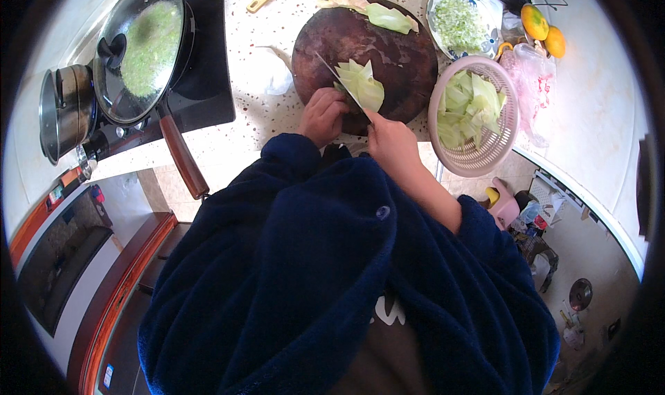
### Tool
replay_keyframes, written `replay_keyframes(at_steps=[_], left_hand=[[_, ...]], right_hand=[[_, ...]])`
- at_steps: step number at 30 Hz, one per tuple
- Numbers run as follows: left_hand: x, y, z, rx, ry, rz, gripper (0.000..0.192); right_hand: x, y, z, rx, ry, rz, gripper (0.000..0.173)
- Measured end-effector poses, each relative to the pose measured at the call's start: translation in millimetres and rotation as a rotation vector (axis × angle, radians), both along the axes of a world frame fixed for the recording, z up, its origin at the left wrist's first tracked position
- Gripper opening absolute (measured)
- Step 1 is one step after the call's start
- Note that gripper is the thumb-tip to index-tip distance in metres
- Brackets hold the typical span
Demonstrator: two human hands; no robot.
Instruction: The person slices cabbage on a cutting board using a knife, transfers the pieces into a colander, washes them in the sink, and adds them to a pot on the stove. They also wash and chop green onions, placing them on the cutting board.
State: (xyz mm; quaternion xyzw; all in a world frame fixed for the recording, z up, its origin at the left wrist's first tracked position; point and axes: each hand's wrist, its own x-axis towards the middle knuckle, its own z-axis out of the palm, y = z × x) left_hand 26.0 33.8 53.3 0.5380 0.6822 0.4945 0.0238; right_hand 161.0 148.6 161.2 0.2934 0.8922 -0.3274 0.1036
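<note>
A round dark wooden chopping board lies on the speckled counter in front of me. My right hand grips a kitchen knife, its blade slanting up to the left across the board. Cut pale green cabbage leaves lie against the blade's right side. My left hand rests with curled fingers at the board's near left edge, left of the blade; a bit of leaf shows by its fingertips, and whether it is gripped cannot be seen. More cabbage leaf lies at the board's far edge.
A pink plastic colander with cut cabbage stands right of the board, below a plate of chopped greens. Two orange-yellow fruits and a plastic bag lie farther right. At left, a lidded frying pan and a steel pot sit by the hob.
</note>
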Motion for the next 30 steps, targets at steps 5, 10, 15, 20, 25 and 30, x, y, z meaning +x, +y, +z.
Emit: replay_keyframes(at_steps=[5, 10, 15, 20, 25, 30], left_hand=[[0, 0, 1, 0.020, -0.018, 0.000, 0.022], [-1, 1, 0, 0.037, -0.002, -0.009, 0.022], [-1, 1, -2, 0.037, 0.014, -0.001, 0.021], [-2, 0, -1, 0.023, 0.007, -0.017, 0.021], [-1, -1, 2, 0.029, 0.009, -0.005, 0.021], [0, 1, 1, 0.044, 0.010, 0.010, 0.020]], right_hand=[[-10, 0, -9, -0.011, 0.028, -0.055, 0.038], [10, 2, 25, -0.001, 0.020, -0.013, 0.039], [14, 2, 37, 0.018, -0.042, 0.018, 0.039], [8, 1, 17, 0.002, 0.017, -0.002, 0.038], [-5, -3, -9, -0.023, 0.011, -0.034, 0.034], [-3, -1, 2, -0.009, 0.075, -0.048, 0.034]])
